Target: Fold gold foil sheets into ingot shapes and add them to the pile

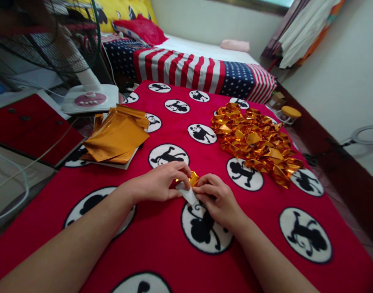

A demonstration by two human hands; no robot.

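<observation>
A small sheet of gold foil paper, partly folded with its white back showing, is held between my two hands low over the red cloth. My left hand pinches its left side, fingers curled over the top. On its right side the fingers of my right hand are closed on the edge. Gold shows at the far end of the piece, and the fingers hide part of it. To the left lies a loose stack of flat gold foil sheets. A heap of folded gold foil pieces spreads out on the right.
The red cloth with black monkey figures in white circles covers the surface. A fan base stands at the back left beside a dark red panel. Beyond is a bed with a flag-patterned cover. A yellow stool stands at right.
</observation>
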